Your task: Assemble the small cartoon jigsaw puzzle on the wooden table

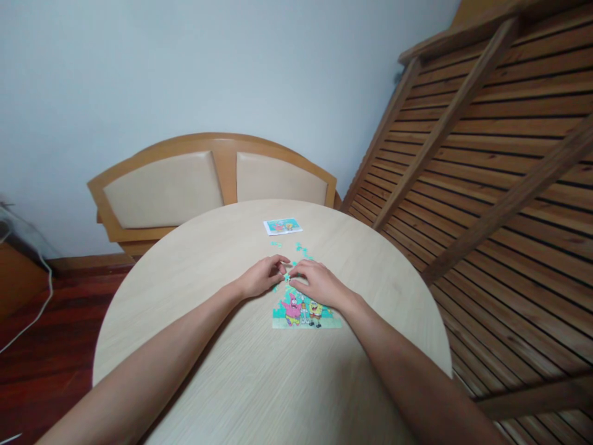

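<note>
A partly joined jigsaw puzzle (293,313) with a pink figure and a yellow figure lies flat on the round table. Just above its upper edge, my left hand (264,275) has thumb and fingers curled near a small teal puzzle piece (286,278). My right hand (319,283) reaches in from the other side, its fingertips close to that same piece and its palm over the puzzle's upper right part. Both hands have their fingers bent inward; which one grips the piece is too small to tell. Loose teal pieces (302,250) lie beyond the hands.
A reference picture card (283,226) lies toward the far side of the round table (185,383). Behind the table stands a wooden headboard (225,170) with cream panels against the wall. A slatted wooden frame (463,154) leans at the right. A white cable (49,290) hangs at the left.
</note>
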{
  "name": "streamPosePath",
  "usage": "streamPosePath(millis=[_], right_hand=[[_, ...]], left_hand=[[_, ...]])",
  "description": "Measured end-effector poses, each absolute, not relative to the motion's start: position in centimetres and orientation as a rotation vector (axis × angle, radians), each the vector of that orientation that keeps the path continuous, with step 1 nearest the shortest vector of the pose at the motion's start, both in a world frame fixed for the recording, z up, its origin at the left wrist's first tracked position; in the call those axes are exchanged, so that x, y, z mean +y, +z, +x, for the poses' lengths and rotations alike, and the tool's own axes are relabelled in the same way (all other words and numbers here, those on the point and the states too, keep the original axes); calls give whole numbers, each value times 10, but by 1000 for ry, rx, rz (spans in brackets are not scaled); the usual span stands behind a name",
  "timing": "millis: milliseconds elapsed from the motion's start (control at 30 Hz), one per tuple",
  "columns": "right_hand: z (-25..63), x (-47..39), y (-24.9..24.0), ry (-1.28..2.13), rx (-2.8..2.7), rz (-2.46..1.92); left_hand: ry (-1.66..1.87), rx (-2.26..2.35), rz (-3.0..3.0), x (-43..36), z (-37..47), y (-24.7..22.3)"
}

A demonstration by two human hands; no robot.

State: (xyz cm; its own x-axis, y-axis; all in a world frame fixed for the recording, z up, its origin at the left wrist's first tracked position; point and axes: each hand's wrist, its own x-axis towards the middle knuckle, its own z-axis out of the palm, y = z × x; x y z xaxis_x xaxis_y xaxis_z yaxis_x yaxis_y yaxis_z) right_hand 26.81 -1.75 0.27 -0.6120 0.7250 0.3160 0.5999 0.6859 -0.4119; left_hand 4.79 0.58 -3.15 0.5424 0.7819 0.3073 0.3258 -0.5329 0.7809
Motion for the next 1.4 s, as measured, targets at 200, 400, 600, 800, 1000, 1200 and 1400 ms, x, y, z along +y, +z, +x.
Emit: streamPosePath(millis=[200, 400, 600, 800, 1000, 1200, 1400], right_hand=[[251, -22, 0, 416, -2305, -1203], [248, -22, -7, 696, -2123, -1138], [241, -28, -4, 748, -2157, -1112], [239, -30, 1, 704, -2221, -1080], [241, -29, 0, 729, -2232, -1042], [241, -29, -3, 812, -2171, -1066], [239, -31, 1, 780, -2205, -1080]], left_hand=[[769, 838, 2046, 2, 38, -17], [371, 1004, 2234, -7, 17, 12], [211, 1080, 2314, -11, 22, 17], [200, 1090, 2329, -12, 22, 18], [209, 1093, 2335, -10, 21, 15], [208, 1123, 2338, -12, 23, 18], [219, 1115, 2333, -11, 24, 17]])
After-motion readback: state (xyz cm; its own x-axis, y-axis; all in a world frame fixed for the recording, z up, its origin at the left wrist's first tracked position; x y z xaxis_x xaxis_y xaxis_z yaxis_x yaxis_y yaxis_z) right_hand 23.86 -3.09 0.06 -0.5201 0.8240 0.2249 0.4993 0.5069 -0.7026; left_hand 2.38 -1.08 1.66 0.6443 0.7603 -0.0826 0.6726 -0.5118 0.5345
